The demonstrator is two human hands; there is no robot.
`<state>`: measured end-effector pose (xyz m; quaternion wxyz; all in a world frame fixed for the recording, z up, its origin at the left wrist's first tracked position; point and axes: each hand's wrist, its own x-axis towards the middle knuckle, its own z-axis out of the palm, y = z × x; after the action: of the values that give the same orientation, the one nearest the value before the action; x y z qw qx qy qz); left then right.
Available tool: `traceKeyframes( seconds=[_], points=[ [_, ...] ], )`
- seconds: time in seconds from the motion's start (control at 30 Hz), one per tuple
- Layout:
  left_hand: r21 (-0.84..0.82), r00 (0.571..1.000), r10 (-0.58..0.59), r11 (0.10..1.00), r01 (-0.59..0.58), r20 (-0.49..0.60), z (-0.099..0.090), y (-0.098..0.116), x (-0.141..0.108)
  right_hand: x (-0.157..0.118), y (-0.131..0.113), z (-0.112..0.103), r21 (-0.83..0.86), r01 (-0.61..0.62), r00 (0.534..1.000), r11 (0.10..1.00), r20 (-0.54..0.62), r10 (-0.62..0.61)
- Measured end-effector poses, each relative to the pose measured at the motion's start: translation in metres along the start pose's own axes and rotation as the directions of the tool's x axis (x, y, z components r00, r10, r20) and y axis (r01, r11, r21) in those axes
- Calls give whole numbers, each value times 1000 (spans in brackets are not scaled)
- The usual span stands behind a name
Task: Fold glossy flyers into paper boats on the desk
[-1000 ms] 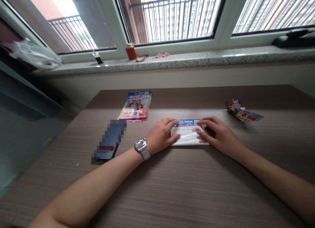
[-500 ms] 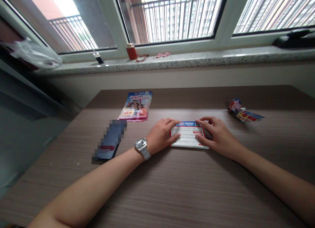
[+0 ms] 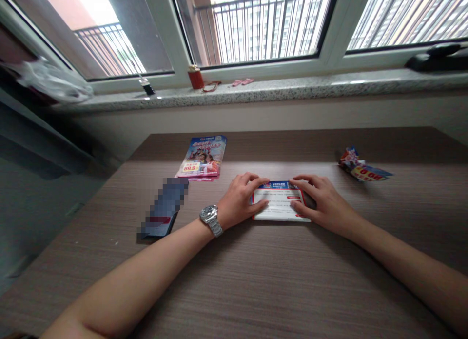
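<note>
A small printed flyer [image 3: 278, 204] with a blue header, white body and red borders lies before me on the wooden table. My left hand [image 3: 244, 197], with a metal watch on the wrist, holds its left side, thumb on the printed face and fingers at the top left edge. Its right side is held by my right hand [image 3: 321, 200], index finger at the top right corner and thumb on the face. The undersides of the fingers are hidden. Left of my hands sits a stack of colourful flyers [image 3: 203, 157], with a pixelated dark phone-like object [image 3: 164, 209] nearer me.
A folded, crumpled flyer [image 3: 361, 168] stands at the table's right back. The granite windowsill [image 3: 292, 88] behind the table bears a red lighter-like object [image 3: 195, 78], a small black-and-clear bottle [image 3: 146, 87], pink pieces [image 3: 242, 82] and a plastic bag [image 3: 51, 80].
My fingers have shifted very slightly along the flyer's top edge. The flyer and everything else stay in place.
</note>
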<state>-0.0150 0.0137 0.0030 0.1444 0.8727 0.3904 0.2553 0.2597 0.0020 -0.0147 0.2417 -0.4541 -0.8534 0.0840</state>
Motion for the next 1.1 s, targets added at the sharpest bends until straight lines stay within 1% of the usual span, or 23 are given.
traceKeyframes(
  seconds=[0.13,0.27,0.43,0.6,0.77,0.97,1.1],
  points=[
    [-144,999,35,989,-40,-39,0,0,0,1,-1,-1,28,13,1000,1000,-13,-12],
    [-188,995,8,982,-28,-104,1,-1,1,0,-2,-1,47,26,999,999,-22,-25],
    [-238,999,5,971,-16,-46,1,-3,1,-2,-1,-1,60,35,999,998,-14,-34],
    [-275,998,-3,961,-13,-58,-1,-1,1,-1,-4,-4,110,10,1000,994,-25,-7],
    [-285,997,-26,958,2,-78,-4,0,2,0,-4,-7,192,-48,999,980,11,47],
    [-331,996,-31,944,2,-82,-2,0,1,-2,-4,-9,286,-198,980,938,92,179],
    [-372,996,-58,928,30,-66,0,-1,1,-3,-4,-9,333,-211,977,919,109,185]
  ],
)
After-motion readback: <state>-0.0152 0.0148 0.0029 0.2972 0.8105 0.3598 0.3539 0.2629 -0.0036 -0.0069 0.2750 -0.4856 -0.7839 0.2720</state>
